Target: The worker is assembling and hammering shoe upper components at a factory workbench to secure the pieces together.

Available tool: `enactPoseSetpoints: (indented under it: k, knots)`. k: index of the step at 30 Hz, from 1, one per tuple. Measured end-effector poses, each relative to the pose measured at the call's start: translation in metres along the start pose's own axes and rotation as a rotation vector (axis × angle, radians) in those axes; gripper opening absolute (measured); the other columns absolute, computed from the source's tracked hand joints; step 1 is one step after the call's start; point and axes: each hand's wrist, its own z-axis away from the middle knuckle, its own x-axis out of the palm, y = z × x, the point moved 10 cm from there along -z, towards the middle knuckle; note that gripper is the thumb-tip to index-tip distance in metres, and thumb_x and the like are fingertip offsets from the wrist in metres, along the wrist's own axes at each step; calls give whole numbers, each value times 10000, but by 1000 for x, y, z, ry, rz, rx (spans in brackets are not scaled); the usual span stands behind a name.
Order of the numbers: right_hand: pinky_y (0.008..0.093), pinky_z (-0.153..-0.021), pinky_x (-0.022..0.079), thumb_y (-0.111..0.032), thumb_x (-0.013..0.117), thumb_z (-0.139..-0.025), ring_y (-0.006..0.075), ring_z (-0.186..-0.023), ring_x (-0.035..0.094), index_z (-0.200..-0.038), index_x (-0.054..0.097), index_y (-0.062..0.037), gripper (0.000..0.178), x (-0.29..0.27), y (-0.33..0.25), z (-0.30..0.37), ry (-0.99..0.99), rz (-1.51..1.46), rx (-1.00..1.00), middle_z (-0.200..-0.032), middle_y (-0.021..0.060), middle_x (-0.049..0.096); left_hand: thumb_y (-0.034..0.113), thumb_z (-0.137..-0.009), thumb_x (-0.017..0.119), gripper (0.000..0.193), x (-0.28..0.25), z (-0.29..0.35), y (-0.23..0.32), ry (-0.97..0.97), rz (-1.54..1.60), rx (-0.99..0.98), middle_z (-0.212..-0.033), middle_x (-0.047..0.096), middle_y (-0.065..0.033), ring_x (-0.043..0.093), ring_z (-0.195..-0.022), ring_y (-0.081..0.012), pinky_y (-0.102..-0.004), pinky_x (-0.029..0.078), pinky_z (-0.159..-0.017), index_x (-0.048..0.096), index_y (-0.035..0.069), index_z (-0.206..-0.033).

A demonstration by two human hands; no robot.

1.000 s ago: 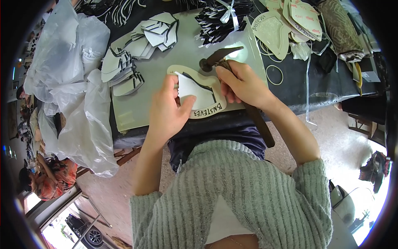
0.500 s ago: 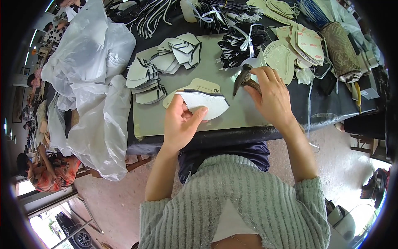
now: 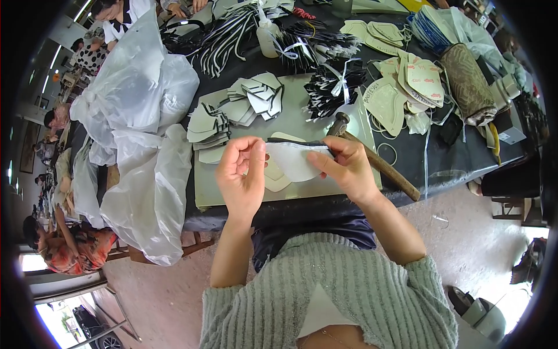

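Observation:
My left hand [image 3: 240, 179] has its thumb and fingers closed at the left end of a white, curved cut piece [image 3: 292, 164] with a black strip along its upper edge. At the other end, my right hand [image 3: 351, 170] pinches the same piece between thumb and fingers. The piece is held above a grey-green board [image 3: 226, 195]. Beneath it, a cream pattern template [image 3: 278, 183] lies partly hidden. A hammer [image 3: 390, 174] with a wooden handle lies just beyond and to the right of my right hand, its head away from me.
Stacked white pieces with black edges [image 3: 209, 125] lie at the board's far left. A tied black-and-white bundle [image 3: 331, 87] sits behind the hammer. Cream templates [image 3: 386, 104] and a rolled patterned cloth [image 3: 469, 84] are to the right. Plastic bags [image 3: 142, 157] cover the left side. Another person [image 3: 119, 17] sits across.
My right hand has let go of the hammer, now lying on the right, and has come left to grip the white piece's right end. My left hand has shifted to its left end.

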Motion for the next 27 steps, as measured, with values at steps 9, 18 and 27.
enactPoseSetpoints:
  k: [9, 18, 27]
  knots:
    - [205, -509, 366, -177, 731, -902, 1, -616, 478, -932, 689, 19, 203, -8, -4, 0, 73, 159, -45, -693, -32, 577, 93, -939, 687, 137, 6, -5, -2, 13, -44, -57, -787, 667, -62, 614, -662, -76, -223, 511, -613, 622, -27, -950]
    - [268, -654, 537, -120, 738, -888, 135, -738, 630, -1101, 669, 15, 262, 19, 8, -2, 24, -273, 52, -905, 58, 696, 93, -942, 682, 129, 20, 2, 6, 66, -246, 148, -732, 668, -37, 595, -587, -68, -216, 489, -569, 619, -18, -918]
    - [274, -606, 508, -87, 680, -898, 99, -693, 630, -946, 664, 37, 133, 3, 6, -11, 172, 145, -55, -757, 75, 683, 86, -916, 705, 133, 66, 29, 56, -293, -173, 228, -655, 603, -24, 558, -541, -88, -228, 458, -536, 602, 17, -866]
